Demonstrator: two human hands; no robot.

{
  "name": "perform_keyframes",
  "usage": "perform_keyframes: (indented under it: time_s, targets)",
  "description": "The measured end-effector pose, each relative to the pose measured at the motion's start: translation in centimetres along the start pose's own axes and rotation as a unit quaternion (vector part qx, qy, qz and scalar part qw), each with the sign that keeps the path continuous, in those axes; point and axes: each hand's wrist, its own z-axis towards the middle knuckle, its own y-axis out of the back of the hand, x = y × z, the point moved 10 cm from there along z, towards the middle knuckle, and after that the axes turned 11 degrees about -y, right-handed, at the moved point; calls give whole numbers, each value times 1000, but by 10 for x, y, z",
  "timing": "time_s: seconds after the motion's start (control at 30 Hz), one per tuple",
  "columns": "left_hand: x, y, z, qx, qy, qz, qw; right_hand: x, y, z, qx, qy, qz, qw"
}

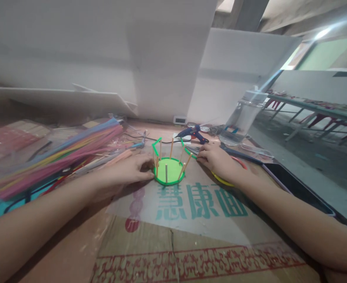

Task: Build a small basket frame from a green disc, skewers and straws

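A light green disc (173,169) lies on the plastic-covered table, edged with a darker green fuzzy strip. Several thin wooden sticks (171,149) stand up around its rim, some of them leaning. My left hand (139,169) is at the disc's left edge, fingers curled with the tips against it. A green pipe cleaner (188,151) runs along the back sticks, its bent end rising at the left. The right end of this strip is pinched in the fingertips of my right hand (216,158). Under that hand, red and yellow loop handles (223,181) partly show.
A blue glue gun (193,134) lies behind the disc. Bundles of coloured pipe cleaners (73,151) fill the left side. At the right stand a clear plastic bottle (241,118) and a dark-screened phone (297,188). A small display (180,119) sits by the white board (167,59).
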Motion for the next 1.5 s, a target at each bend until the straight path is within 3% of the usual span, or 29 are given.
perform_keyframes:
  time_s: [0.17,0.27,0.4,0.5,0.6,0.67,0.73,0.8,0.93,1.07,1.23,1.3,1.37,1.43,1.5]
  targets:
    - [3,1,-2,-5,17,-22,1000,-2,5,1,-24,-31,59,997]
    - [3,0,-1,-11,5,-3,1000,-9,18,4,-63,-76,114,989]
    - [4,3,2,10,-4,25,1000,-16,61,0,-136,-133,249,949]
    - [6,23,2,21,27,98,995,-17,104,-15,-219,-148,346,900]
    - [-14,70,-2,-90,34,194,976,5,148,-35,-299,-80,355,882]
    - [-47,92,-9,-172,-24,237,956,23,171,-53,-353,-33,351,866]
    - [-80,103,-20,-240,-73,263,932,40,181,-69,-380,0,351,856]
    - [-110,98,-30,-274,-138,267,914,55,179,-79,-365,15,358,859]
    - [-152,68,-41,-266,-259,276,886,81,154,-84,-272,32,335,901]
    - [-158,45,-35,-216,-274,282,894,106,134,-88,-195,107,283,933]
    - [-165,33,-29,-179,-316,298,883,111,132,-90,-172,127,292,932]
    - [-169,39,-33,-187,-320,310,875,110,134,-87,-175,126,268,939]
    - [-167,60,-40,-234,-280,298,882,102,138,-78,-182,104,229,951]
    - [-154,90,-49,-312,-209,216,901,80,145,-65,-213,44,196,956]
    - [-135,110,-54,-366,-155,68,915,52,154,-53,-247,-36,165,954]
